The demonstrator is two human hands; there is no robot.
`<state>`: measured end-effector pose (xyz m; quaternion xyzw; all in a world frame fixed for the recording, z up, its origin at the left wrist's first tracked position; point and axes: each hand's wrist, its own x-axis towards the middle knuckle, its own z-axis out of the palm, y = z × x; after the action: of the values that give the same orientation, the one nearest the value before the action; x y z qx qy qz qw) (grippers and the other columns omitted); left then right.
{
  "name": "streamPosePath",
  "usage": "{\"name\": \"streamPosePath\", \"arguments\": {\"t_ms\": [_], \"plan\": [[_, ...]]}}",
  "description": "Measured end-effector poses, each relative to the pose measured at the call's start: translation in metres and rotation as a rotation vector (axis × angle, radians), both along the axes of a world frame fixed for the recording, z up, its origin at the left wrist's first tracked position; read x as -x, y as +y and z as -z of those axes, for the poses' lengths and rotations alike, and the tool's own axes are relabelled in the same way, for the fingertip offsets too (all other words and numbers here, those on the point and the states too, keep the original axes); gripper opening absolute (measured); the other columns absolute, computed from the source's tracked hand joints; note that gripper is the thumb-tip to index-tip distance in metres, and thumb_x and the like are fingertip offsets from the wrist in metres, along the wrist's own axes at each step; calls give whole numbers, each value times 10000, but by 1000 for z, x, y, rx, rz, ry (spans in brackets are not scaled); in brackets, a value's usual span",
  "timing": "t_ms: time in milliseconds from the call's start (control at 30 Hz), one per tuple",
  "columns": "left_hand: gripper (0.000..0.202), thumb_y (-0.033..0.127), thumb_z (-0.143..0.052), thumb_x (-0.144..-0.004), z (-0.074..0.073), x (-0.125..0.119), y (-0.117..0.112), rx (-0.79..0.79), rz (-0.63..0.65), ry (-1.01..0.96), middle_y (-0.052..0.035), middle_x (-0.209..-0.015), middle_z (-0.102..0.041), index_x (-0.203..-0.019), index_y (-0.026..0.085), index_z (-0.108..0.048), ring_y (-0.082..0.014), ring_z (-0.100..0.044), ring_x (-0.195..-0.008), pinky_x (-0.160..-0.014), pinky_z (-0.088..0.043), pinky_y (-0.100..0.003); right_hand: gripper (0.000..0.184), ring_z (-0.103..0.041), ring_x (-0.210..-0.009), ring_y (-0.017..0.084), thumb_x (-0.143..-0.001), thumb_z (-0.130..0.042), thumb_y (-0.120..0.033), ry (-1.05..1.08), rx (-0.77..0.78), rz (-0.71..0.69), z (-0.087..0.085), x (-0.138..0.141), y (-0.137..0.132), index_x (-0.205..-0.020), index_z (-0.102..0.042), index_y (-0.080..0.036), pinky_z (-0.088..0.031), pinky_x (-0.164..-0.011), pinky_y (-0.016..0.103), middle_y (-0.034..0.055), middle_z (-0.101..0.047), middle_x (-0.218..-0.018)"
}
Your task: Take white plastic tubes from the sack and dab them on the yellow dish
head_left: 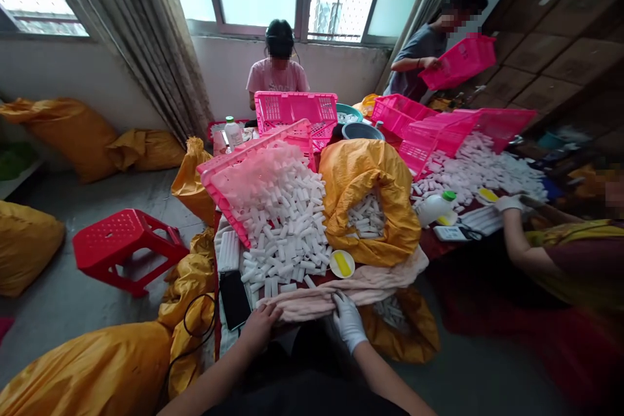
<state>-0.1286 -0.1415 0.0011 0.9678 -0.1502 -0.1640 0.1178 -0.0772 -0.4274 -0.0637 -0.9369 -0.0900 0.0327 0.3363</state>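
Observation:
A rolled pale pink towel [312,304] lies along the near edge of the table. My left hand [259,327], bare, is closed on the towel's left end, beside a black smartphone [234,299]. Further right, my right hand [349,323] in a white glove grips the towel's lower edge. Just beyond the towel is a heap of short white tubes [287,227], spilling from a tilted pink basket [224,185]. A small round dish with a yellow sponge [342,264] sits at the heap's right. An orange woven sack [365,162] with more tubes in its mouth stands beside it.
A red stool [129,247] and orange sacks [92,364] are on the floor at left. Another open sack [414,331] lies below the table at right. Across the table sits a person [279,71]; another [422,55] holds a pink basket. A gloved co-worker's hand [509,203] is at right.

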Motion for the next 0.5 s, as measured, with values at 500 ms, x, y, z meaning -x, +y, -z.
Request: {"name": "streamPosePath", "arguments": {"t_ms": [500], "plan": [[592,79,-421,-751,46,22,-8,-364,17,-70,-117,-1373,-416,-1322,237,-406,-343,-375,-1237,-974,-284,-554,431,-489,-1159,239,-639,-502,-124,6,-433,312,24,7,-13,-1044,-642,-172,-320,-1039,418,101,-566,-1212]]}}
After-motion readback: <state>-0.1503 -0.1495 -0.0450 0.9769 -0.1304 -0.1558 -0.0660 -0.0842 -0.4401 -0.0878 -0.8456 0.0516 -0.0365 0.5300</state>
